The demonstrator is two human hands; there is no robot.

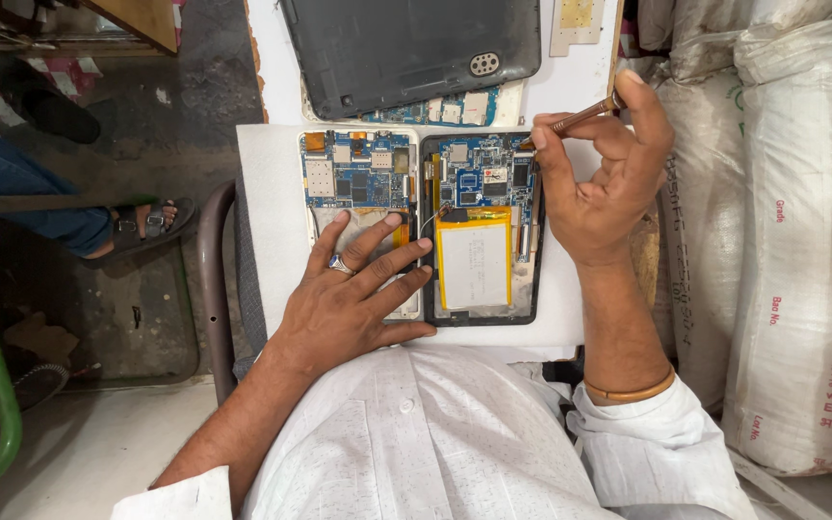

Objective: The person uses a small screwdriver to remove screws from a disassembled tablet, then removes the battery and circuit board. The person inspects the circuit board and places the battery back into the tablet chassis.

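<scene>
Screwdriver (575,117) between right-hand fingers (570,130)

A single camera, worn on the person's head, looks almost straight down over the white-shirted chest at the bottom edge. It sits close above a small white work board (272,193), which fills the middle of the frame, with both forearms reaching up into view. Floor shows at the left and stacked white sacks (782,241) at the right.
</scene>
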